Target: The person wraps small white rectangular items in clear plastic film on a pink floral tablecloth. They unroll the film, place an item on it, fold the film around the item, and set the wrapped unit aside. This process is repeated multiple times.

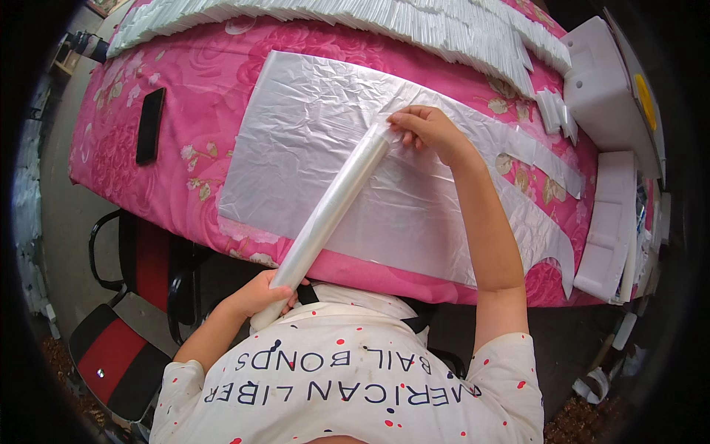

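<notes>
A long roll of translucent white plastic film (336,211) slants from my waist up over the table. Its near end is wrapped by the fingers of my left hand (260,293). At the far end, my right hand (430,132) has its fingers curled and pinched on the film at the roll's tip. Under the roll lies a large, flat, crinkled plastic bag (296,133), with two handle strips and a cut-out between them on the right. One handle strip (543,159) points toward the white boxes.
A pink flowered cloth (111,140) covers the table. Many folded white plastic packets (414,26) line its far side. A black phone (150,126) lies at left. White foam boxes (603,81) stand at right. Red and black chairs (111,359) are at lower left.
</notes>
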`<state>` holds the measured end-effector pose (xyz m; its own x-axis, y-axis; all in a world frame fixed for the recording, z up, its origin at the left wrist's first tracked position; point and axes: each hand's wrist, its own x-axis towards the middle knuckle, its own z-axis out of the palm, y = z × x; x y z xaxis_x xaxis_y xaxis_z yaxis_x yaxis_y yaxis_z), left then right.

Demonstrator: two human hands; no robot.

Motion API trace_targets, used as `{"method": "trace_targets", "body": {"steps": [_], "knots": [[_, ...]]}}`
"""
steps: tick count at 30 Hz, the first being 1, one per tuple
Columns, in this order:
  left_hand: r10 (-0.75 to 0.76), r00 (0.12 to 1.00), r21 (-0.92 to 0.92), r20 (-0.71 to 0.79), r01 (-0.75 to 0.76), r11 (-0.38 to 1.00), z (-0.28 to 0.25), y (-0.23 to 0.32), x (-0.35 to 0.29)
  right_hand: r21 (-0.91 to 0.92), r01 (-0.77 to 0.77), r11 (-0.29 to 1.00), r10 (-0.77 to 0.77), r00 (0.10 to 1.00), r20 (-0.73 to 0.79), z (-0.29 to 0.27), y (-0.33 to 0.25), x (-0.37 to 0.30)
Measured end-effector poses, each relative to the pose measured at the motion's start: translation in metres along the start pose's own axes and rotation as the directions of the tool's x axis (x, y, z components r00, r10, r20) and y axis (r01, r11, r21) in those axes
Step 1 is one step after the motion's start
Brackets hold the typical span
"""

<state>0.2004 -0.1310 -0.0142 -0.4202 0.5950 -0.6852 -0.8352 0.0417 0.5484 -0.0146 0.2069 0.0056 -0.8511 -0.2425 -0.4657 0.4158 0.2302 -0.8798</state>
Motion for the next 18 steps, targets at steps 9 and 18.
{"method": "trace_targets", "body": {"steps": [9, 18], "knots": [[0.041, 0.999, 0.044, 0.006, -0.041, 0.998, -0.001, 0.006, -0.005, -0.114, 0.048, 0.992, -0.039, 0.996, 0.078, 0.014, -0.001, 0.003], [-0.193, 0.979, 0.246, 0.062, 0.172, 0.954, -0.048, -0.017, -0.059, -0.376, 0.093, 0.922, -0.265, 0.860, -0.436, -0.138, 0.041, 0.027]]}}
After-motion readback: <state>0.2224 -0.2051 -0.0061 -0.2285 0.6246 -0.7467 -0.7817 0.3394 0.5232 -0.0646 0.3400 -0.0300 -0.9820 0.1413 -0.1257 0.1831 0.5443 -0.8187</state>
